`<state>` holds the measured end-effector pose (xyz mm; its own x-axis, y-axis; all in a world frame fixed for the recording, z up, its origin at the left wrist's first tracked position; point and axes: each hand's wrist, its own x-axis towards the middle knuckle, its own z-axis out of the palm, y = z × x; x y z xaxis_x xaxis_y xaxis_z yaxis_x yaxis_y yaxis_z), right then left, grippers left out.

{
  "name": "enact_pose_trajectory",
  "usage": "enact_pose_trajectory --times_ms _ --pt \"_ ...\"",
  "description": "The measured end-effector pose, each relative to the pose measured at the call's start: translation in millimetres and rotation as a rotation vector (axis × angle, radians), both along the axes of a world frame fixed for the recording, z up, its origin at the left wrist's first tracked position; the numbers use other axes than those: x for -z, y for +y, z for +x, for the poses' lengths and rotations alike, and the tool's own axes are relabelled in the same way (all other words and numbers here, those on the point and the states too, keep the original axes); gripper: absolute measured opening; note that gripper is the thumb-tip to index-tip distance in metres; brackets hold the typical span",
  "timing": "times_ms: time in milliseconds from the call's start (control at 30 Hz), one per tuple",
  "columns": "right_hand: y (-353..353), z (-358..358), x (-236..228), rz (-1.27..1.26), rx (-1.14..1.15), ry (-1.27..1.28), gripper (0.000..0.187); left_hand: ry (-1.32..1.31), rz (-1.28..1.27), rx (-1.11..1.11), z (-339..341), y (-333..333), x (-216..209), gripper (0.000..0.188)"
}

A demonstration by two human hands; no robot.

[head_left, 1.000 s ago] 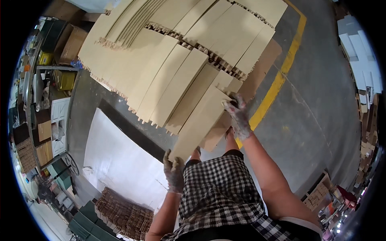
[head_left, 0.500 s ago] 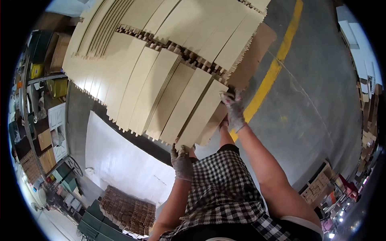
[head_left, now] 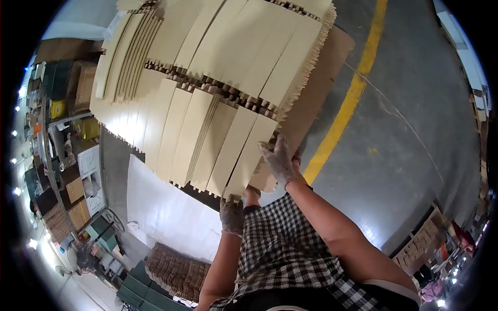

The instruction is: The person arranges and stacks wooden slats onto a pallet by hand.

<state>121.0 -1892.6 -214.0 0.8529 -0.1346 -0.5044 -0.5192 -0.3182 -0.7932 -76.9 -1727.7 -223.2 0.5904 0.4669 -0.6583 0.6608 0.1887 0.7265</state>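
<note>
A cream wooden board (head_left: 251,155) with notched ends lies at the near right edge of a stack of similar boards (head_left: 210,132). My left hand (head_left: 232,216), in a stained work glove, is closed around the board's near end. At its far right corner, my gloved right hand (head_left: 279,161) grips the edge, with some fingers hidden beyond it. The board lies almost flush beside its neighbour, with only a thin dark line between them.
Brown sheet material (head_left: 324,85) sticks out under the stack on the right. A yellow floor line (head_left: 353,98) runs past it. Loaded shelves (head_left: 78,150) stand at left, near a white sheet (head_left: 161,207) and a brown stack (head_left: 176,269).
The board in my hands has moved left against its neighbour, closing the wide dark gap. Both hands have moved with it, the right one nearer to me. The view has shifted slightly.
</note>
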Motion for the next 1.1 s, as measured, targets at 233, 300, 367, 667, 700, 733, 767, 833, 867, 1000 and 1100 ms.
enact_pose_trajectory --times_ms 233,300,367,667,700,733,767,833,867,1000,1100 --pt "21.3 -43.8 25.3 0.173 0.022 0.244 0.037 -0.139 -0.302 -0.148 -1.7 -4.2 -16.4 0.031" --pt "24.2 -46.8 24.3 0.214 0.042 0.117 0.037 -0.166 -0.11 0.009 -1.6 6.4 -19.2 0.033" --pt "25.7 -47.9 22.2 0.156 0.023 0.078 0.034 -0.227 0.624 0.884 -2.9 21.2 -24.1 0.036" --pt "16.4 -43.2 32.7 -0.128 -0.162 0.065 0.04 -0.004 -0.688 -0.434 5.9 7.0 -33.3 0.042" --pt "14.5 -42.3 33.2 -0.121 -0.142 0.115 0.042 0.019 -0.295 -0.01 5.1 7.7 -34.3 0.04" --pt "11.8 -41.8 32.2 -0.142 -0.149 0.128 0.045 -0.038 0.078 0.438 3.6 9.6 -34.2 0.039" --pt "12.4 -40.4 31.8 -0.176 -0.158 0.121 0.047 -0.066 0.508 0.88 2.0 12.4 -32.2 0.037" --pt "16.4 -36.3 29.0 0.038 0.007 0.094 0.053 0.043 -0.304 -0.021 0.4 7.5 -18.8 0.032" --pt "19.9 -34.0 26.9 0.095 0.144 0.124 0.056 0.052 -0.701 -0.428 -0.7 4.5 -10.1 0.032" --pt "33.8 -29.1 16.6 -0.206 -0.058 0.051 0.057 0.031 -0.442 0.05 -6.4 5.6 19.1 0.025" --pt "24.7 -29.8 9.0 -0.2 -0.165 0.026 0.054 0.036 -0.691 -0.138 -9.5 10.7 13.0 0.018"
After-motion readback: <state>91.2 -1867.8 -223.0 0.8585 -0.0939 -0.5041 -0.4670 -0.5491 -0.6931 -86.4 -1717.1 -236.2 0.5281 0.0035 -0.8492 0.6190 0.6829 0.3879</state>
